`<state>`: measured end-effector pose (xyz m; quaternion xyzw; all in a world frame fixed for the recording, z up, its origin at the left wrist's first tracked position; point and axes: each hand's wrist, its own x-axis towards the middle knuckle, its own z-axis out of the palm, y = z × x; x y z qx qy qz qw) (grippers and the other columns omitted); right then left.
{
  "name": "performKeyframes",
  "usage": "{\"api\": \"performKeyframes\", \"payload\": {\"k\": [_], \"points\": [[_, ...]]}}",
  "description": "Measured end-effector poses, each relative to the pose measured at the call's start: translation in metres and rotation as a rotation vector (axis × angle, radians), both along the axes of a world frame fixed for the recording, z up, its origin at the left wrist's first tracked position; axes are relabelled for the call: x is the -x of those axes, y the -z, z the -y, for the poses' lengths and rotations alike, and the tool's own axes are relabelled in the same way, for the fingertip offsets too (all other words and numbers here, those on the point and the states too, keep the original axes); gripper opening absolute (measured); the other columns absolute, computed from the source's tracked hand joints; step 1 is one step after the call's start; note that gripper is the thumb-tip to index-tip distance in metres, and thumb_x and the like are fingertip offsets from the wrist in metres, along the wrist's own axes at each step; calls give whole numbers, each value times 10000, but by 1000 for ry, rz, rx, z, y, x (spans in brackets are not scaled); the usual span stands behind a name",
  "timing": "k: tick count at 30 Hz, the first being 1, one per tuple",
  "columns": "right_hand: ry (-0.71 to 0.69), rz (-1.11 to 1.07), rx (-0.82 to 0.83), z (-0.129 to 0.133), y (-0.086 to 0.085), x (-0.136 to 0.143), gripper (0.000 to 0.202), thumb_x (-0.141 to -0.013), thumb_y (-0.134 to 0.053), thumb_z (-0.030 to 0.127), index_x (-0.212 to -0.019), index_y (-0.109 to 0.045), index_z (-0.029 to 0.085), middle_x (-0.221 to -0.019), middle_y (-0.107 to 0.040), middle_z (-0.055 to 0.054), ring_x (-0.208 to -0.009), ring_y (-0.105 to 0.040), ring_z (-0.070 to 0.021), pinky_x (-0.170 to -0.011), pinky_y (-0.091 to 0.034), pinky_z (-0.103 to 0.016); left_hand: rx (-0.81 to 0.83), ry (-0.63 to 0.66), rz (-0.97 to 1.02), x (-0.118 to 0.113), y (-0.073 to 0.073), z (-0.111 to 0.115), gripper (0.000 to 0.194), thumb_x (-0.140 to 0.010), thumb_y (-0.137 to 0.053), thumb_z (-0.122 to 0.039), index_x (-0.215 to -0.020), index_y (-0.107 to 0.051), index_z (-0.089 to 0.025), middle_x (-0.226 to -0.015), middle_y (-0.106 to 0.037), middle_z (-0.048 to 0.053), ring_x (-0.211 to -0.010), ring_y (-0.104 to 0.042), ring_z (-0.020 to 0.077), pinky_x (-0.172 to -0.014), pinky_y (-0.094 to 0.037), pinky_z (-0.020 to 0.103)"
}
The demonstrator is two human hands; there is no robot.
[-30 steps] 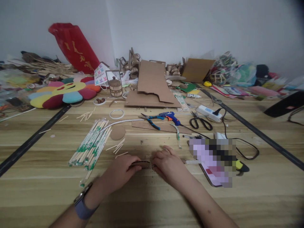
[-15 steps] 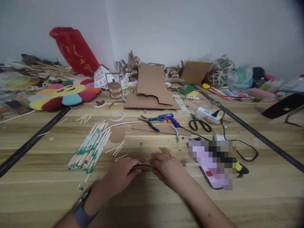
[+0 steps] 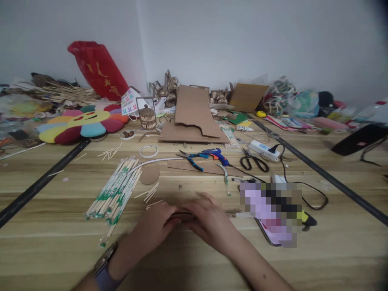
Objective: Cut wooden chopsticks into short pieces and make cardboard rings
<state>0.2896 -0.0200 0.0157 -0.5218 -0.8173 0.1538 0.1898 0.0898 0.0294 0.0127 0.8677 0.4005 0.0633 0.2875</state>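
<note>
A small brown cardboard piece (image 3: 183, 217) with a dark upper edge spans the gap between my hands, low over the table's near middle. My left hand (image 3: 157, 222) pinches its left end, thumb below and fingers above. At the other end my right hand (image 3: 210, 218) closes on it, slightly blurred. Fingers cover both ends, so its full outline is hidden. Beyond the left hand lie several short cut sticks (image 3: 150, 192) and a round cardboard disc (image 3: 150, 174). Wrapped chopsticks (image 3: 113, 192) are heaped to the left.
Pliers (image 3: 194, 159), a blue glue gun (image 3: 216, 155) and black scissors (image 3: 253, 161) lie ahead. A partly blurred-out phone (image 3: 266, 230) is at right, near a power strip (image 3: 263, 149) and its cord. Cardboard sheets (image 3: 192, 105) and a miniature wooden bucket (image 3: 147, 117) stand behind.
My right hand has moved left and closed over the cardboard piece's right end. The left hand keeps its grip. The view has tilted slightly upward.
</note>
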Motion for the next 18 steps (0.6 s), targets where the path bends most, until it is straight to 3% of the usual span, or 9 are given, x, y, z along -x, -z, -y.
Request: {"api": "performKeyframes", "payload": {"k": [5,8,13,18], "points": [[-3,8,-25,-1,4,9,126,-882,-521,121,-915,-614,199,-887,-693,-34,-895,-613,-188,-1030,-329,-390,15,5,2,7,-5,-5,198,-843,-566,-214,-1009,-674,-205,-979,-686,60,-930,-605,232,-793,-430,320],[-7,7,-38,-1,3,8,110,-880,-519,126,-879,-598,202,-853,-678,-33,-869,-602,-195,-1006,-342,-390,-10,15,-22,18,-9,-12,271,-737,-672,-227,-1004,-643,-192,-1030,-658,54,-962,-585,242,-795,-429,322],[-25,-25,-75,-2,7,6,114,-873,-519,115,-878,-583,209,-844,-667,-28,-857,-595,-198,-980,-355,-390,-67,63,-176,29,-9,-15,102,-770,-589,-191,-863,-630,-184,-956,-641,64,-919,-592,251,-754,-423,332],[-56,-30,-118,-3,12,5,144,-876,-498,110,-951,-579,203,-862,-663,-44,-850,-591,-212,-960,-365,-419,-117,96,-205,25,-3,-11,90,-793,-539,-168,-829,-618,-188,-917,-658,77,-863,-615,250,-707,-407,319]]}}
